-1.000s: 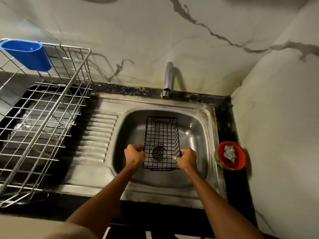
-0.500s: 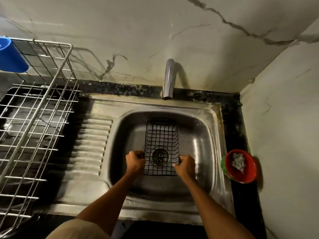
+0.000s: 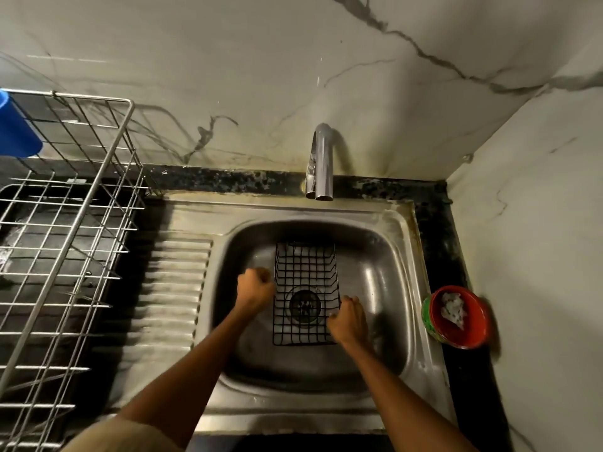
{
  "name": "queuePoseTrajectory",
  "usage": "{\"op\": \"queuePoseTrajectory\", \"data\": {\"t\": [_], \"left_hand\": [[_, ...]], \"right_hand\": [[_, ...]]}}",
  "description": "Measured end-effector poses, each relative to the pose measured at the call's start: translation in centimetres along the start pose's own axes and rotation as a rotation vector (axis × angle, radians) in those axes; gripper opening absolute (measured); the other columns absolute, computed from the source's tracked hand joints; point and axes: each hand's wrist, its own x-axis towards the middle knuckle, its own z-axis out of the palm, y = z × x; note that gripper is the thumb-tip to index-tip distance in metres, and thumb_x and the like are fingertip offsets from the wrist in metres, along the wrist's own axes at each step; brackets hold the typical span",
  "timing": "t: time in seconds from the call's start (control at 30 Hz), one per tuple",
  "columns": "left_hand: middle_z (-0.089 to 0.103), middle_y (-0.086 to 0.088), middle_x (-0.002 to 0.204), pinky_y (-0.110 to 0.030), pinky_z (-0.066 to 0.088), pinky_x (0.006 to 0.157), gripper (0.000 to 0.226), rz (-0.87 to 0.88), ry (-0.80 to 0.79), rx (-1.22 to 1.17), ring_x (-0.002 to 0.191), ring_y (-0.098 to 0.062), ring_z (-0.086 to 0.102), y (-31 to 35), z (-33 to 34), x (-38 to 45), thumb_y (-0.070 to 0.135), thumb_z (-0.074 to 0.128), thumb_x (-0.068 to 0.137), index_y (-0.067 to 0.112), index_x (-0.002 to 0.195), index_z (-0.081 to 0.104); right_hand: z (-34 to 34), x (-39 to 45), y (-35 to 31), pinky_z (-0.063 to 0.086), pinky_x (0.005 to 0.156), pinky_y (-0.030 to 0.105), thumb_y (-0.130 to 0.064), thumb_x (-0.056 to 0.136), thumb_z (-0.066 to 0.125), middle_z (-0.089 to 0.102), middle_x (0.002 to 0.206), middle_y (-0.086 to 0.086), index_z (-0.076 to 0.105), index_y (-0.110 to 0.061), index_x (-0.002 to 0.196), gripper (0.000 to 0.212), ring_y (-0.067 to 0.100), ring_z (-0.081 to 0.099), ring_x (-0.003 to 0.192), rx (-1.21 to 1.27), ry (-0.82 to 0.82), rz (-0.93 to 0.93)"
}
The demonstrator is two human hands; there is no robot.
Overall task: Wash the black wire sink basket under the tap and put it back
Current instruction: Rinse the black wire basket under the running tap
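Head view: one black wire sink basket [image 3: 305,288] sits low inside the steel sink [image 3: 385,278], over the single round drain [image 3: 305,306], which shows through its mesh. Its long axis runs from the person toward the tap [image 3: 321,161], the far short end with its handle bar pointing at the tap and the near short end toward the person; the open top faces up. Two hands hold it, one on each long side. The left hand [image 3: 254,288] has its grip curled tight on the basket's left rim, about midway along. The right hand [image 3: 349,318] has its grip curled on the right rim, nearer the person than the left hand. Right of the sink, one red bowl [image 3: 458,318] rests on the dark desk [image 3: 437,230]. Left of the sink stands one silver wire dish rack [image 3: 65,243], with one blue cup [image 3: 16,128] on its far rim.
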Motion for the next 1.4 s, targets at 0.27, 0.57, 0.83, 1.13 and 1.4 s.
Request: {"op": "queuePoseTrajectory", "data": {"t": [0.27, 0.57, 0.83, 1.13, 1.4], "left_hand": [[0.067, 0.003, 0.098, -0.003, 0.046, 0.067, 0.021, 0.337, 0.093, -0.185, 0.083, -0.007, 0.063, 12.9, -5.4, 4.1, 0.000, 0.063, 0.093, 0.008, 0.111, 0.071], [0.072, -0.007, 0.076, -0.036, 0.064, 0.067, 0.030, 0.296, 0.047, -0.070, 0.071, -0.023, 0.071, 17.0, -4.0, 6.7, 0.031, 0.080, 0.085, 0.002, 0.081, 0.072], [0.055, 0.000, 0.059, -0.024, 0.042, 0.051, 0.032, 0.282, 0.118, -0.038, 0.057, -0.017, 0.056, 18.0, -4.4, 7.5, 0.020, 0.073, 0.083, 0.015, 0.058, 0.053], [0.075, -0.023, 0.088, -0.037, 0.064, 0.073, 0.017, -0.294, -0.031, -0.914, 0.077, -0.030, 0.077, 14.5, -2.7, 9.6, 0.010, 0.062, 0.100, -0.003, 0.108, 0.066], [0.073, -0.014, 0.081, -0.027, 0.061, 0.057, 0.022, -0.170, -0.095, -0.753, 0.063, -0.020, 0.070, 13.0, -1.6, 9.1, 0.022, 0.062, 0.101, 0.004, 0.089, 0.065]], "right_hand": [[-0.1, 0.4, -0.4, 0.059, 0.082, 0.032, -0.003, 0.079, 0.076, 0.065, 0.114, 0.008, 0.059, -0.009, 0.110, 0.036, 0.015, 0.060, 0.093, 0.004, -0.027, 0.083], [-1.7, 0.5, -2.5, 0.051, 0.091, 0.026, -0.007, 0.085, 0.066, 0.049, 0.134, 0.011, 0.051, -0.007, 0.131, 0.048, 0.024, 0.050, 0.122, 0.029, 0.085, 0.025], [-2.3, 1.2, -4.7, 0.057, 0.081, 0.030, 0.002, 0.086, 0.062, 0.055, 0.125, 0.009, 0.057, -0.008, 0.126, 0.041, 0.021, 0.062, 0.102, 0.227, 0.112, -0.023], [-3.6, 2.8, -7.1, 0.040, 0.060, 0.000, 0.009, 0.084, 0.054, 0.071, 0.103, 0.013, 0.072, -0.001, 0.100, 0.025, 0.012, 0.061, 0.087, 0.379, 0.112, -0.052], [-6.5, 4.8, -10.0, 0.060, 0.070, 0.034, -0.003, 0.091, 0.060, 0.073, 0.092, 0.006, 0.069, -0.022, 0.084, 0.022, 0.022, 0.070, 0.084, 0.510, 0.071, -0.035]]}}
